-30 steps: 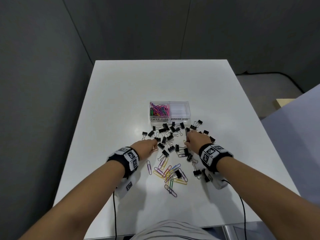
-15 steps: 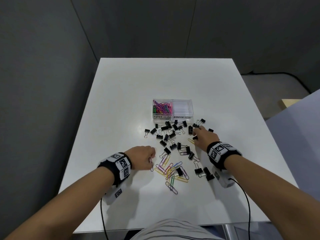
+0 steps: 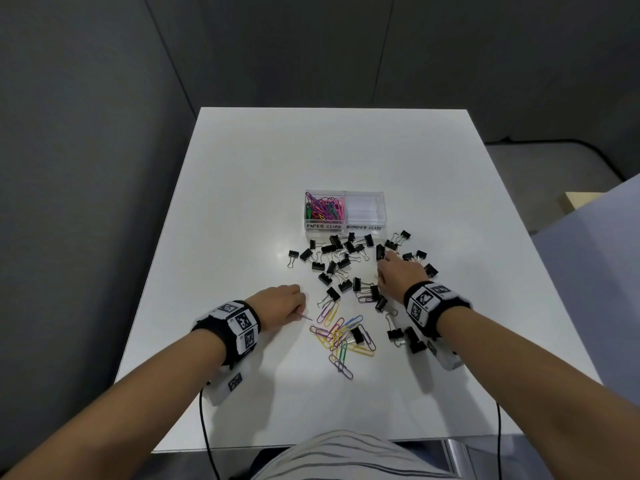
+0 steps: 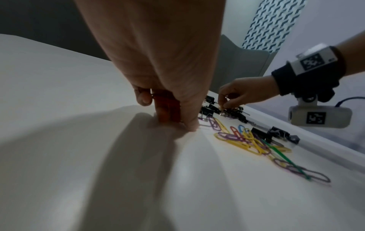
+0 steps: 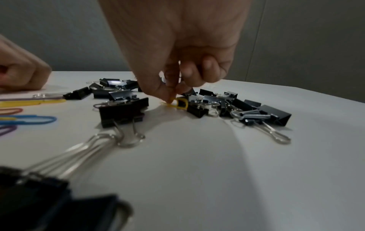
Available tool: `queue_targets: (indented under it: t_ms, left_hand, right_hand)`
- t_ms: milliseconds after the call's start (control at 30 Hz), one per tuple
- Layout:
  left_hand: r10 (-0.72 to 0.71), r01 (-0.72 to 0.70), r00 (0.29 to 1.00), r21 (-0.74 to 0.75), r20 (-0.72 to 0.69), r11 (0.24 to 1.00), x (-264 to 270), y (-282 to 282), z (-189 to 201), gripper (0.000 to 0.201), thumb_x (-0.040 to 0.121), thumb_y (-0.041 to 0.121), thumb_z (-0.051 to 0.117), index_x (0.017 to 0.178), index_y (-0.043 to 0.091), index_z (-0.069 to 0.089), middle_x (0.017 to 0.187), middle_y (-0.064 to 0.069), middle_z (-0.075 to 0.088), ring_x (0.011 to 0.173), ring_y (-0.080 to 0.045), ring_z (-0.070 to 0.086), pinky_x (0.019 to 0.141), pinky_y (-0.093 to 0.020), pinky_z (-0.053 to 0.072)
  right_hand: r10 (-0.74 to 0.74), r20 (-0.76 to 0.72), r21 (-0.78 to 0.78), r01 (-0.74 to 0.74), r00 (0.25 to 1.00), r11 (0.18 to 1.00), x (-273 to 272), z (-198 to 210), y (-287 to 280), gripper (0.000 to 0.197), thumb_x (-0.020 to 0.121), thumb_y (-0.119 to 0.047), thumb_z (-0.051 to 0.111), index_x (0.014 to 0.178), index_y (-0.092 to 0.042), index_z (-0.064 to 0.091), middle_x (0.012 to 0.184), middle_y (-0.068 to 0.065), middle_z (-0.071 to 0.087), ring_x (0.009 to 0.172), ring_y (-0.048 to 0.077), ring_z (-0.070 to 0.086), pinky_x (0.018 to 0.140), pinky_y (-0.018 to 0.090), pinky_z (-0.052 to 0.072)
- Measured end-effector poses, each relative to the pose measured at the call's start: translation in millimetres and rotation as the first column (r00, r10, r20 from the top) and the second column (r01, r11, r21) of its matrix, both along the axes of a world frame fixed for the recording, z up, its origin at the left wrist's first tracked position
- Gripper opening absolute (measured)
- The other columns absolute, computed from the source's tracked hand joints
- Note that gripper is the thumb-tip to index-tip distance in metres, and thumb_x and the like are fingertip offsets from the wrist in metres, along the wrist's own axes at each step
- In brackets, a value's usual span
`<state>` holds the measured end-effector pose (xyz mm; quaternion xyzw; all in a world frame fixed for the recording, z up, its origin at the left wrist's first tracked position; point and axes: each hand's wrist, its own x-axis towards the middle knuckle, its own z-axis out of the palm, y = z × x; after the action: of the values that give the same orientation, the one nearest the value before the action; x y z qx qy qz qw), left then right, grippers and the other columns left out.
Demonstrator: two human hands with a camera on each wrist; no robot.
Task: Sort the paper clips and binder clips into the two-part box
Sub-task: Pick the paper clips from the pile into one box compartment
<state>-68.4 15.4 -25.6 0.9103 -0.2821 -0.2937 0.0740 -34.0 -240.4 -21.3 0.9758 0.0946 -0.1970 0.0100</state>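
Note:
The clear two-part box (image 3: 367, 227) stands mid-table; its left part holds several coloured paper clips (image 3: 323, 207), and its right part, labelled for binder clips, is bare. Black binder clips (image 3: 332, 254) lie scattered in front of it. Nearer me is a pile of loose paper clips (image 3: 341, 336). My left hand (image 3: 298, 306) is left of that pile with its fingertips on the table, pinching a red paper clip (image 4: 168, 106). My right hand (image 3: 381, 268) reaches among the binder clips and pinches a yellow paper clip (image 5: 177, 102) that lies against a binder clip.
The white table (image 3: 242, 202) is bounded by dark walls at the left and back. Its right edge drops to the floor. More binder clips (image 3: 405, 336) lie under my right wrist. Cables hang from both wrist cameras over the near edge.
My left hand has drawn back from the binder clips to the left side of the paper clip pile. My right hand has shifted right and farther out among the binder clips.

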Motion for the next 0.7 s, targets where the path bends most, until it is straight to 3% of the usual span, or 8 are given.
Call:
queue_targets:
  t_ms: [100, 167, 267, 333, 433, 533, 600, 700]
  left_hand:
    - [0.09, -0.092, 0.995, -0.042, -0.037, 0.995, -4.7, -4.9, 5.0, 0.023, 0.098, 0.018, 0.04, 0.114, 0.005, 0.05, 0.113, -0.013, 0.061, 0.092, -0.028, 0.056, 0.076, -0.029, 0.039]
    - [0.107, -0.109, 0.992, -0.041, -0.063, 0.993, -6.3, -6.7, 6.9, 0.028, 0.098, 0.014, 0.035, 0.124, 0.009, 0.045, 0.117, -0.013, 0.06, 0.098, -0.029, 0.058, 0.084, -0.031, 0.043]
    - [0.129, -0.133, 0.988, -0.044, -0.083, 0.99, -6.4, -8.9, 8.5, 0.029, 0.098, 0.013, 0.033, 0.125, 0.01, 0.043, 0.114, -0.014, 0.06, 0.091, -0.027, 0.056, 0.082, -0.03, 0.041]
    - [0.147, -0.152, 0.986, -0.06, -0.083, 0.987, -8.0, -13.8, 9.9, 0.016, 0.097, 0.013, 0.034, 0.109, 0.011, 0.043, 0.098, -0.014, 0.058, 0.079, -0.023, 0.046, 0.072, -0.027, 0.034]
    - [0.117, -0.118, 0.993, -0.029, -0.034, 0.993, -12.2, -23.2, 12.3, 0.011, 0.096, 0.025, 0.04, 0.092, 0.015, 0.037, 0.089, -0.009, 0.056, 0.076, -0.022, 0.044, 0.068, -0.028, 0.033]
    - [0.051, -0.051, 0.999, 0.007, -0.004, 0.999, -16.3, -32.8, 7.1, 0.034, 0.089, 0.04, 0.052, 0.108, 0.012, 0.047, 0.104, -0.007, 0.064, 0.082, -0.023, 0.053, 0.073, -0.03, 0.04]
    - [0.011, -0.011, 1.0, 0.002, -0.003, 1.0, -19.2, -37.8, 1.9, 0.048, 0.082, 0.045, 0.061, 0.115, 0.014, 0.046, 0.11, -0.007, 0.062, 0.093, -0.026, 0.059, 0.078, -0.031, 0.044]
    - [-0.05, 0.05, 0.998, 0.005, 0.031, 0.999, -21.5, -41.6, -3.3, 0.053, 0.078, 0.045, 0.066, 0.117, 0.015, 0.045, 0.114, -0.007, 0.059, 0.098, -0.028, 0.06, 0.081, -0.033, 0.045]
  right_hand:
    - [-0.003, 0.053, 0.098, -0.002, 0.999, 0.995, -6.4, 7.1, -1.3, 0.016, 0.094, -0.02, 0.041, 0.097, -0.008, 0.05, 0.097, 0.007, 0.052, 0.078, 0.029, 0.057, 0.064, 0.032, 0.042]
    - [-0.026, 0.032, 0.165, 0.02, 0.999, 0.986, -9.5, 14.7, -2.4, 0.01, 0.093, -0.019, 0.039, 0.095, -0.011, 0.045, 0.083, 0.006, 0.053, 0.073, 0.025, 0.05, 0.063, 0.03, 0.036]
    - [0.059, -0.013, 0.173, -0.055, 0.998, 0.983, -20.2, 23.2, -5.5, 0.024, 0.093, -0.015, 0.04, 0.116, -0.011, 0.046, 0.078, 0.006, 0.056, 0.07, 0.023, 0.048, 0.063, 0.029, 0.036]
    - [0.1, -0.077, 0.171, -0.086, 0.992, 0.982, -29.0, 25.5, -6.2, 0.027, 0.094, -0.011, 0.038, 0.12, -0.012, 0.046, 0.085, 0.008, 0.059, 0.075, 0.025, 0.053, 0.067, 0.03, 0.039]
    - [0.104, -0.182, 0.216, -0.064, 0.978, 0.974, -40.5, 23.1, -2.1, 0.017, 0.094, -0.006, 0.034, 0.096, -0.014, 0.049, 0.106, 0.011, 0.062, 0.083, 0.022, 0.052, 0.072, 0.027, 0.038]
    - [0.161, -0.224, 0.263, -0.099, 0.961, 0.96, -54.6, 21.4, 6.1, 0.016, 0.096, -0.016, 0.036, 0.105, -0.014, 0.05, 0.108, 0.007, 0.06, 0.081, 0.021, 0.052, 0.072, 0.028, 0.039]
    - [0.256, -0.204, 0.255, -0.201, 0.945, 0.946, -64.6, 21.1, 11.2, 0.03, 0.095, -0.03, 0.044, 0.121, -0.017, 0.046, 0.116, 0.004, 0.058, 0.09, 0.024, 0.059, 0.076, 0.029, 0.042]
    - [0.401, -0.193, 0.179, -0.37, 0.895, 0.912, -74.4, 11.3, 16.0, 0.043, 0.09, -0.035, 0.052, 0.128, -0.017, 0.043, 0.121, 0.006, 0.057, 0.103, 0.028, 0.06, 0.082, 0.035, 0.046]
